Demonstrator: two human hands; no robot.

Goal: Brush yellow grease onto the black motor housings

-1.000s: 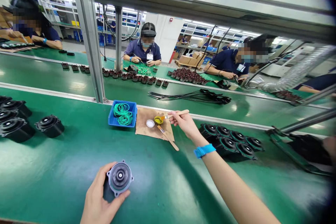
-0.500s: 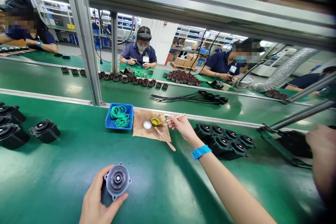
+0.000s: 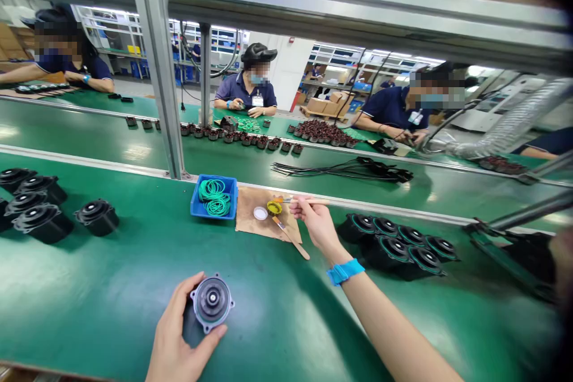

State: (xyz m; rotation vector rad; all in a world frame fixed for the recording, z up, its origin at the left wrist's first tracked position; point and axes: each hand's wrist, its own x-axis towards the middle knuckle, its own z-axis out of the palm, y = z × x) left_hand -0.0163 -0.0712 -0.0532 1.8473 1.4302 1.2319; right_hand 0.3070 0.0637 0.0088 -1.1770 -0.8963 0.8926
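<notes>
Round housing, top face up, over the near part of the green bench; contact with the surface cannot be told. Left hand grasps it by the side, thumb and fingers around the body. Right hand grips a wooden-handled brush, bristles at the rim of a pot of yellow paste. Pot sits on brown cardboard beside a white disc; second brush lies partly on the cardboard. Blue bin with green rings stands just left.
</notes>
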